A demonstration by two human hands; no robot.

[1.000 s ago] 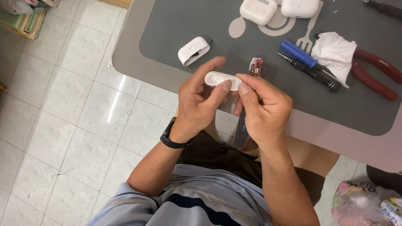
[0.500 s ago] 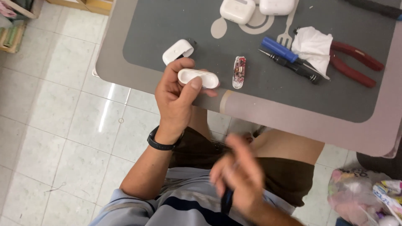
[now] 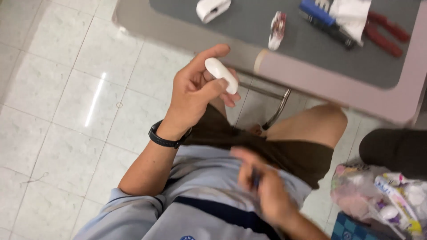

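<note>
Left hand [image 3: 195,95] pinches a small white oval plastic case half [image 3: 221,74] between thumb and fingers, just below the rounded grey table edge [image 3: 249,55], open floor to its left; right hand [image 3: 262,186], blurred at the lap, curls around a thin dark tool [image 3: 255,178].

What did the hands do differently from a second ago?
The right hand let go of the white case part and dropped down to the lap, blurred, gripping something thin and dark. The left hand pulled back from the table, now off its edge. It still holds the white part; the red pliers, blue screwdriver and other white piece stay on the table.
</note>
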